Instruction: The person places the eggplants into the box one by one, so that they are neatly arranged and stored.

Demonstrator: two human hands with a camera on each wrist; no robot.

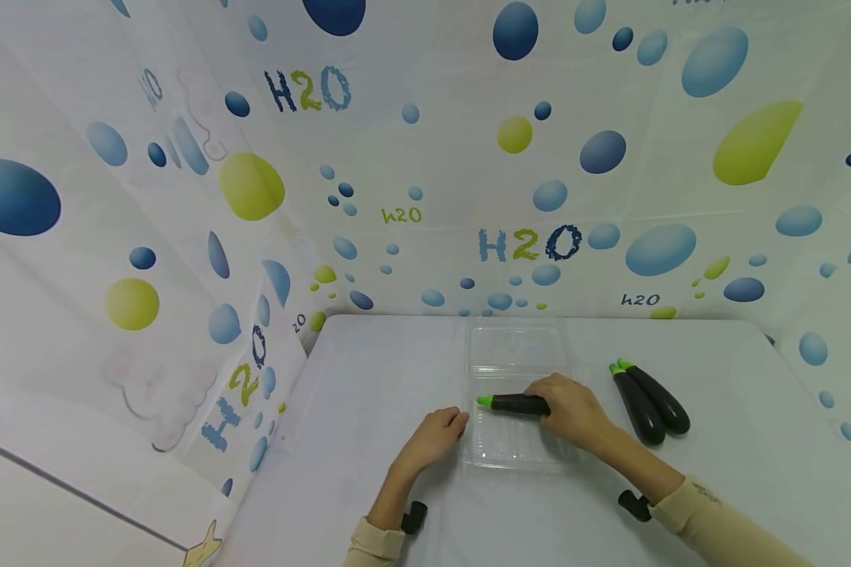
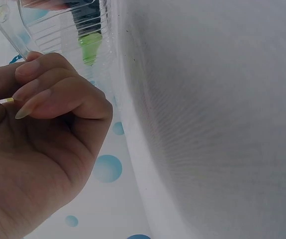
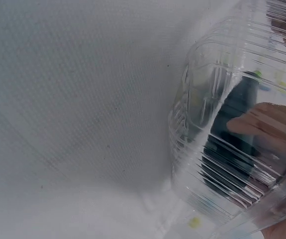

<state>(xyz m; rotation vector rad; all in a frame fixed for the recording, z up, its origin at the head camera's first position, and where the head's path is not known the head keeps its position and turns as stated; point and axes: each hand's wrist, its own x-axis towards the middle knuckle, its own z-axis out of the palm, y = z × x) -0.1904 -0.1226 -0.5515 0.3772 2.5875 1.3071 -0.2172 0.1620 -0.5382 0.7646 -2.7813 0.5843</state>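
A clear plastic clamshell container (image 1: 518, 449) lies opened out on the white table, its lid (image 1: 514, 346) toward the wall. My right hand (image 1: 570, 409) grips the thick end of a dark eggplant (image 1: 518, 404) with a bright green stem end, which points left. In the right wrist view the eggplant (image 3: 232, 134) shows through the ribbed container wall, lying low inside. My left hand (image 1: 436, 437) holds the container's left rim. Its fingers (image 2: 58, 94) are curled at that rim in the left wrist view.
Two more eggplants (image 1: 638, 405) (image 1: 663, 402) lie side by side on the table, right of the container. Behind the table (image 1: 383, 354) hangs a white sheet printed with blue and green drops. Dark wrist cameras (image 1: 414, 517) (image 1: 634, 505) sit at both cuffs.
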